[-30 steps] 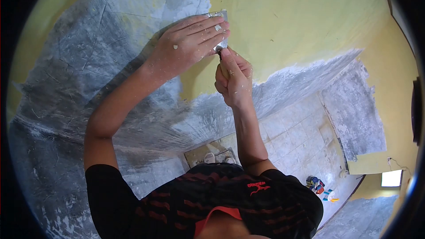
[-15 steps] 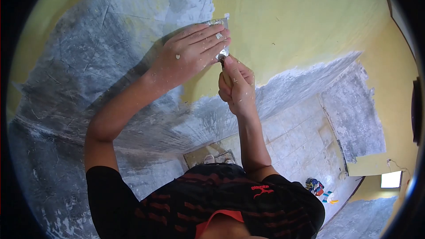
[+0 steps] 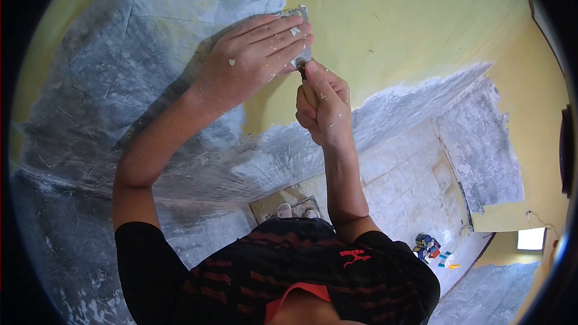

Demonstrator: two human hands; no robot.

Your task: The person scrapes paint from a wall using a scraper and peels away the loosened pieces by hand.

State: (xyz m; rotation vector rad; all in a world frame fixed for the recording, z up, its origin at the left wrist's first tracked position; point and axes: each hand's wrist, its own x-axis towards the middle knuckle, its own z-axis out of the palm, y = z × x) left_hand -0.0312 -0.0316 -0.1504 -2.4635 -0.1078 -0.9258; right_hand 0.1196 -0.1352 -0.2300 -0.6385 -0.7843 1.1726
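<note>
My right hand is closed around the light wooden handle of a scraper, thumb near the metal neck. Its flat metal blade lies against the wall, mostly hidden under my left hand. That hand rests flat on the blade with fingers stretched out, speckled with paint flakes. Yellow paint covers the wall to the right of the blade. To the left, bare grey-white plaster shows, with yellowish patches near the hand. The blade's top edge sits close to this ragged border.
Below are a pale tiled floor and my feet on a darker slab. A cluster of small items lies on the floor at the lower right. Another wall section has a bare grey patch. A bright rectangular opening is farther right.
Both hands and the scraper have slid a short way up the wall together. The view has shifted slightly, and more of my feet shows. My grip looks the same.
</note>
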